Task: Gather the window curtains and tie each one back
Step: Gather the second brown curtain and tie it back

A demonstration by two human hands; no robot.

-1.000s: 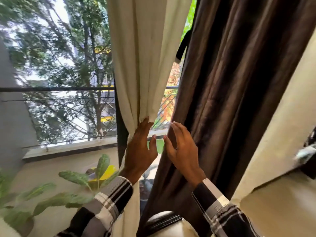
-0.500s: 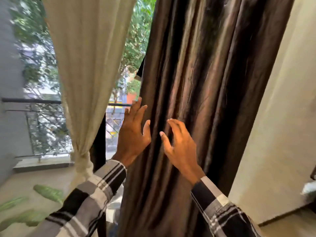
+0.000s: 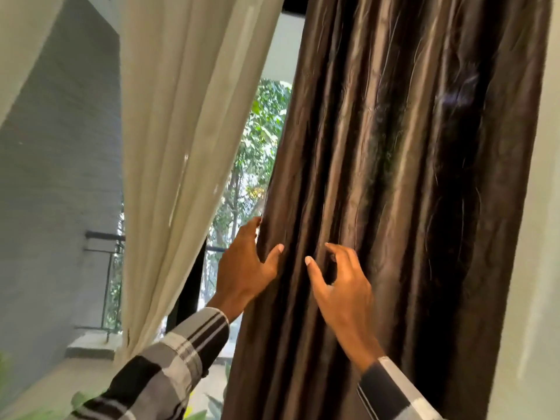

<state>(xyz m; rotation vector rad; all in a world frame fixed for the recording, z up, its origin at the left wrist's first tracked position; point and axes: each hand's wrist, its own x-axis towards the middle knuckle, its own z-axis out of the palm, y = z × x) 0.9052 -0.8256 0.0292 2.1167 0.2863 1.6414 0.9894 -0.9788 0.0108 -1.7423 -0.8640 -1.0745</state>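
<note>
Brown satin fills the right half of the frame: the dark brown curtain (image 3: pixel 394 177) hangs in long glossy folds from the top edge down past the bottom edge. Your left hand (image 3: pixel 245 268) sits at the middle of the picture on that curtain's left edge. Its fingers wrap behind the hem, out of sight, while the thumb presses against the front of the fabric, so you are gripping the edge fold. Your right hand (image 3: pixel 339 286) is just beside it, slightly lower and to the right, held in front of the folds. Its fingers are loosely curled, with the thumb stretched out towards the left and the index finger hooked forward. The fingertips seem to brush a pleat, but you cannot tell from here whether they pinch any cloth. Both wrists come out of black, grey and white plaid sleeves (image 3: pixel 169 359) that rise from the lower edge.

The cream curtain (image 3: pixel 181 131) takes the upper left and centre left, narrowing as it falls to a gathered waist near the lower left. It hangs apart from the brown one, and green trees (image 3: pixel 254 165) show in the gap between them. A grey wall (image 3: pixel 60 192) and a dark railing (image 3: pixel 103 237) lie at the far left. Plant leaves (image 3: pixel 197 415) show at the bottom edge.
</note>
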